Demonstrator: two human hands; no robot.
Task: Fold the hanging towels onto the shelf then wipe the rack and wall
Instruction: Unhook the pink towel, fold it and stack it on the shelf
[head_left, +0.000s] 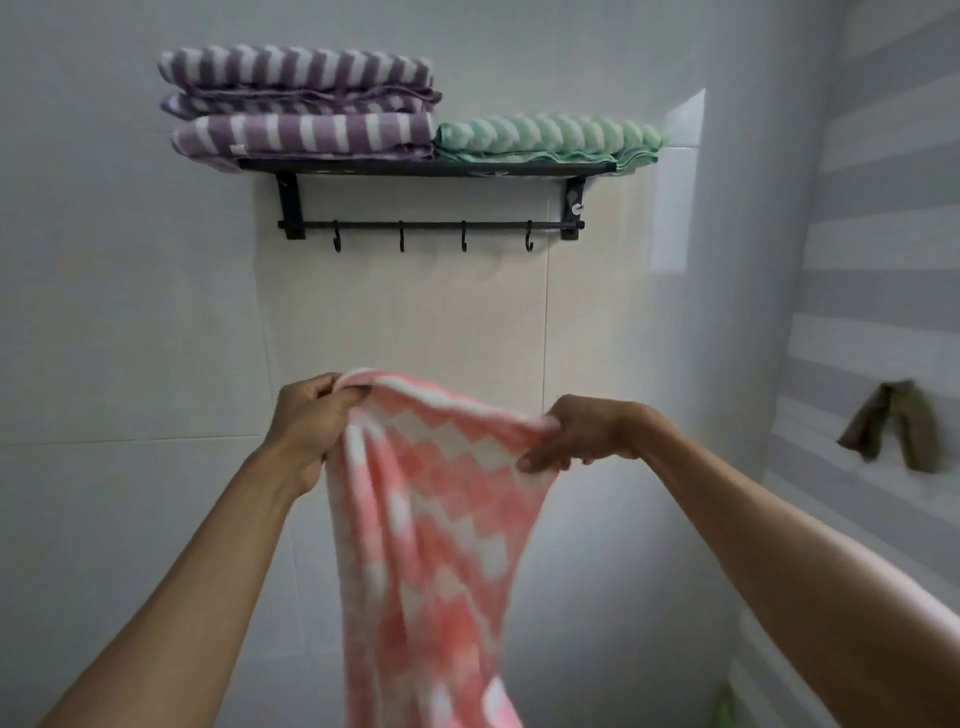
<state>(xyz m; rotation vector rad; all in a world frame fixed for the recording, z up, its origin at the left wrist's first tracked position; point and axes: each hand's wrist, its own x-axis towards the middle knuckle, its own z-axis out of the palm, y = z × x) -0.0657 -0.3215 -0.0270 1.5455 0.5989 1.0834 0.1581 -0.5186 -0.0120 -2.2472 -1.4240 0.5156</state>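
last towel in hand, three already folded on the shelf

a wall-mounted black rack (426, 169) sits high on a pale tiled wall (130, 312). on its shelf lie two folded purple-and-white striped towels (301, 98), stacked one on the other at the left, and a folded green towel (545, 136) just beside them at the right. the bar under the shelf and its four hooks (431, 236) carry nothing.

lower in view, a person holds a pink-and-white checked towel (431, 519) up in front of the wall, well below the rack. the left hand (311, 421) grips one top corner with fingers curled round the cloth. the right hand (576, 434) pinches the other end of the top edge between thumb and bent fingers. the towel sags a little between them and hangs down out of view, not yet folded.

judging by this, folding is nearly finished; this towel remains, then wiping the rack and wall. a brown cloth (891, 426) hangs on the striped side wall at the right.
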